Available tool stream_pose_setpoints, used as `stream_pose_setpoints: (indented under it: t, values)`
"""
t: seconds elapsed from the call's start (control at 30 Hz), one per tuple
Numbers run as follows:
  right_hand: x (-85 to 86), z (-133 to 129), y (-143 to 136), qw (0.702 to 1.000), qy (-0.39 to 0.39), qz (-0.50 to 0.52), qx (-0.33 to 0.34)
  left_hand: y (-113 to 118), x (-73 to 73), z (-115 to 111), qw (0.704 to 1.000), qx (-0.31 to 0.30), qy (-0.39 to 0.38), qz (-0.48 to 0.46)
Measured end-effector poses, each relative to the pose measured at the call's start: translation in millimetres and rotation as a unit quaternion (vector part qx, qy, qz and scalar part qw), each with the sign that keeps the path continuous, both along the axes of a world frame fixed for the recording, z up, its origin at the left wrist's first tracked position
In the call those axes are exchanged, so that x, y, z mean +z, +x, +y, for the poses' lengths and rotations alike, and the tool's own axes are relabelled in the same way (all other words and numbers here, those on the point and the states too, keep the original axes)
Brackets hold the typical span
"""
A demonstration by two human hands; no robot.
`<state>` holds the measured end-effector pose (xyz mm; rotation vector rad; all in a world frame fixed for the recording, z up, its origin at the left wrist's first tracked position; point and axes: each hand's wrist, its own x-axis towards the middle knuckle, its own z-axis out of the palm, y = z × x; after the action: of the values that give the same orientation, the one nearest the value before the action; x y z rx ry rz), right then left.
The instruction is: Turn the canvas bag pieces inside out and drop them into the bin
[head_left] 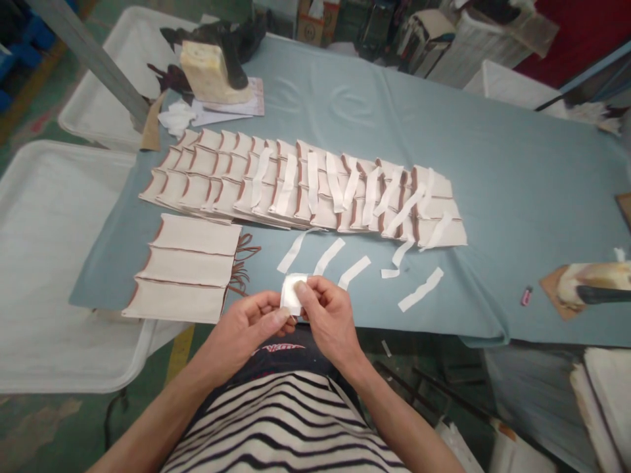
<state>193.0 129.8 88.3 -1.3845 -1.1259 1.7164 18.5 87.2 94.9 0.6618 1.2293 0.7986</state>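
Close to my body, over the table's front edge, my left hand (259, 320) and my right hand (328, 315) pinch a small white square piece (290, 294) between them. Its material is hard to make out. My right thumb presses on its face, and the left fingers grip its lower left side. Beyond my hands lie loose white strips (355, 270) on the table. To the left rests a set of cream fabric panels (190, 268) with brown edges and brown cords (241, 263) at its right end.
Overlapping rows of cream panels (217, 167) with white strips across them span the blue-green table cover (517, 197). A yellowish block-shaped tool (204, 72) stands at the back left, another (596, 282) at the right. White trays (44, 263) flank the left side.
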Motion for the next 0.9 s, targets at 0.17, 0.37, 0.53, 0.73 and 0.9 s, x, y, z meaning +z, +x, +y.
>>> stream_pose_setpoints:
  t: [0.17,0.37,0.53,0.73,0.9]
  values:
    - [-7.2,-4,3,0.998,0.037,-0.051,0.016,9,10.0,1,0.998,0.005,0.029,0.058]
    - [-8.6,-4,22,0.968,0.182,-0.175,-0.010,7,12.9,-5,0.996,0.012,0.038,0.082]
    - [-1.6,-9,28,0.867,0.452,-0.168,0.125,7,10.6,-7,0.996,0.015,0.049,0.071]
    - [-2.5,-16,25,0.877,0.435,-0.157,0.132,9,9.1,-11,0.993,0.029,0.067,0.095]
    - [-4.7,-20,24,0.893,0.406,-0.154,0.117,11,6.7,-18,0.990,0.025,0.075,0.121]
